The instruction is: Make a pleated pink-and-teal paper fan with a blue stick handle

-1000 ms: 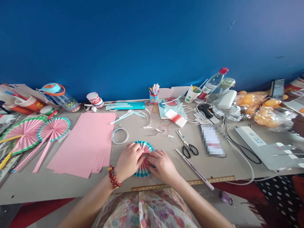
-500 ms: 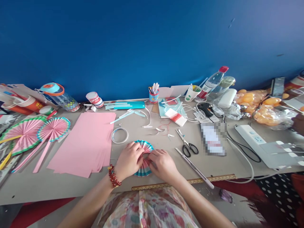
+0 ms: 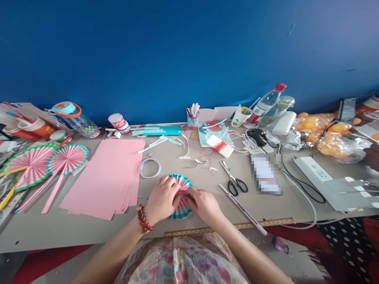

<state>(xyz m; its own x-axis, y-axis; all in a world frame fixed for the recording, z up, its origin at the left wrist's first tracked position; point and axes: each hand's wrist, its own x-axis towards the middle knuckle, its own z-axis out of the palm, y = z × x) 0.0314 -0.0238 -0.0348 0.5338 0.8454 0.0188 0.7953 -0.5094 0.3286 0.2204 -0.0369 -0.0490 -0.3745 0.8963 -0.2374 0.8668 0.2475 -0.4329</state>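
Pleats under both hands could spring or tear at the middle

Head view: A round pleated paper disc (image 3: 182, 181), pink with a blue rim, is on the table (image 3: 74, 232) near its front edge, between the person's two hands. The left hand (image 3: 161, 199) covers its left side, the right hand (image 3: 205, 205) touches it from the right, and their bent fingers come close together over the middle. Whether the fingertips pinch the folds or only press on them, I cannot tell, as the hands hide the centre.

The likeliest trouble is there: if one hand eases off, the folds could spring open or the disc dome up, and uneven pressure could crease the pleats or split a join. Sideways pulling might tear the paper.

A slim white tool (image 3: 244, 211) juts past the front edge near the right forearm; a brush of the arm could knock it down. The scissors (image 3: 231, 177) lie farther in and seem safer
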